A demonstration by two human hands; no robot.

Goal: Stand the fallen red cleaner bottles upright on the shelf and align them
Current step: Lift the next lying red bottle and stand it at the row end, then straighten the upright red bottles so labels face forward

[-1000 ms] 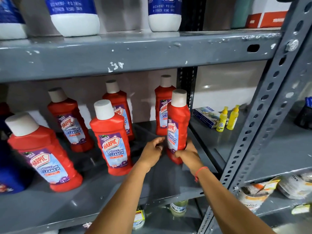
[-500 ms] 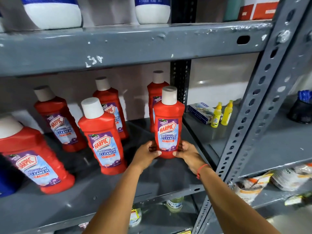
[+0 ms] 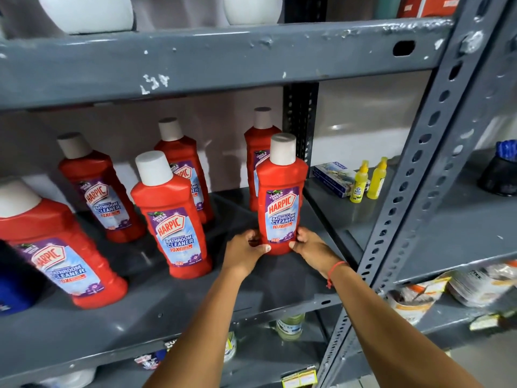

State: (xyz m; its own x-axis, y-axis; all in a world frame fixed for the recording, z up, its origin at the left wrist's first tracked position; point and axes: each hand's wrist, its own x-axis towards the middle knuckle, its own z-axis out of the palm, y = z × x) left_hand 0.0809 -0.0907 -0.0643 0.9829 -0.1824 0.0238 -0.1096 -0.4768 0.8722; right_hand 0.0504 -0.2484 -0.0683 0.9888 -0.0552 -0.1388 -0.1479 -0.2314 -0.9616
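Observation:
Several red Harpic bathroom cleaner bottles with white caps stand upright on the grey metal shelf [image 3: 282, 287]. The front right bottle [image 3: 281, 197] faces me with its label forward. My left hand [image 3: 244, 252] grips its base on the left and my right hand [image 3: 310, 247] grips its base on the right. Another bottle [image 3: 258, 152] stands just behind it. A front middle bottle [image 3: 172, 219] stands to the left, with two more behind it [image 3: 183, 169] [image 3: 98, 189]. A large near bottle [image 3: 58, 247] is at the far left.
A perforated grey upright [image 3: 414, 175] rises on the right. Beyond it, two small yellow bottles [image 3: 369, 179] and a flat box [image 3: 333, 177] lie on the neighbouring shelf. The shelf above [image 3: 223, 60] carries white-bottomed bottles. Packets fill the shelf below right [image 3: 447, 287].
The front right bottle was turned from side-on until its label faces forward, and both hands have stayed on its base. The camera has moved closer and slightly right.

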